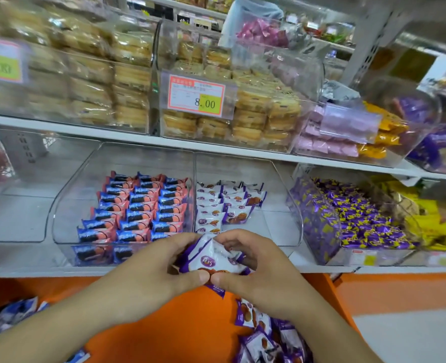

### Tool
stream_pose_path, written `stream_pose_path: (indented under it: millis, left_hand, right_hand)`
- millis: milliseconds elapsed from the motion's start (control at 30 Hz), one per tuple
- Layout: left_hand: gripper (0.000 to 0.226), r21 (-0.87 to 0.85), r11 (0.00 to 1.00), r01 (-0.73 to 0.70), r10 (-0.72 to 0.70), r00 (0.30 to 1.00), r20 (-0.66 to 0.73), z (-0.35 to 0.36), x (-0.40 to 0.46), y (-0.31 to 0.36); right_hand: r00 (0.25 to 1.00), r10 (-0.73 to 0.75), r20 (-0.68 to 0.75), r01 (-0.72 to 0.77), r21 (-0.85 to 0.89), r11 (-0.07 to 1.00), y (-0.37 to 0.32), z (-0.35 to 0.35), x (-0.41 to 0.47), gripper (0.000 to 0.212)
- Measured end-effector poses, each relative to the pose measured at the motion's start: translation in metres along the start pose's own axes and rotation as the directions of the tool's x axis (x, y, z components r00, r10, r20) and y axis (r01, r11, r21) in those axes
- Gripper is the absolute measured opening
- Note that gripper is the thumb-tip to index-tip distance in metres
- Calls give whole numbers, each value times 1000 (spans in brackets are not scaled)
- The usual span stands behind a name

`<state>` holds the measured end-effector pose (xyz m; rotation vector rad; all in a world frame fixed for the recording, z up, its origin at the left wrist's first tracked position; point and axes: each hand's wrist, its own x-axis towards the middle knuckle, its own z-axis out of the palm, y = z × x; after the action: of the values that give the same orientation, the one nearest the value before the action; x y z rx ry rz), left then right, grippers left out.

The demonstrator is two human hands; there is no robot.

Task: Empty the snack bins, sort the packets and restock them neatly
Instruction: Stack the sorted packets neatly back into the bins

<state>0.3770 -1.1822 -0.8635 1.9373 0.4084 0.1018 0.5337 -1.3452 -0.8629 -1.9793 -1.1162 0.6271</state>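
At 9 o'clock the blue-pink packets (135,208) sit restocked in tidy rows in the clear bin (67,205). My left hand (148,268) and right hand (253,271) are curled together, clamped on a small stack of white-purple packets (211,258), squaring the edges so they go in neat. Stack sits centre, just in front of the bin; long axis runs roughly 10 to 4 o'clock, faces up. Half-filled rows (216,208) at 12 o'clock. Loose packets (263,334) wait at 5 o'clock.

Head view, close, down-forward at shelf bins (242,163).
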Motion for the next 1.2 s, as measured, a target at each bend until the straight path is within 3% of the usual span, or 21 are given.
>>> stream_pose_path:
  millis: [100, 233, 367, 567, 767, 1200]
  left_hand:
    - [72, 169, 985, -32, 47, 995, -83, -5, 17, -2]
    - [79, 538, 841, -61, 150, 981, -123, -16, 36, -23]
    - [89, 648, 760, -50, 143, 986, -91, -15, 41, -45]
    - [88, 678, 733, -57, 169, 980, -101, -15, 41, -48]
    - [89, 664, 742, -89, 210, 972, -104, -14, 42, -53]
    - [88, 664, 742, -92, 219, 970, -110, -12, 42, -54]
  right_hand:
    - [995, -21, -100, 15, -56, 998, 4, -13, 4, 49]
    - [960, -25, -280, -15, -140, 990, 14, -50, 33, 50]
    - [982, 51, -182, -122, -410, 904, 26, -69, 87, 52]
    - [988, 155, -9, -125, -642, 757, 73, -56, 141, 62]
    - [988, 95, -118, -147, -605, 783, 95, -46, 142, 57]
    - [985, 72, -154, -146, -549, 823, 96, -46, 143, 53]
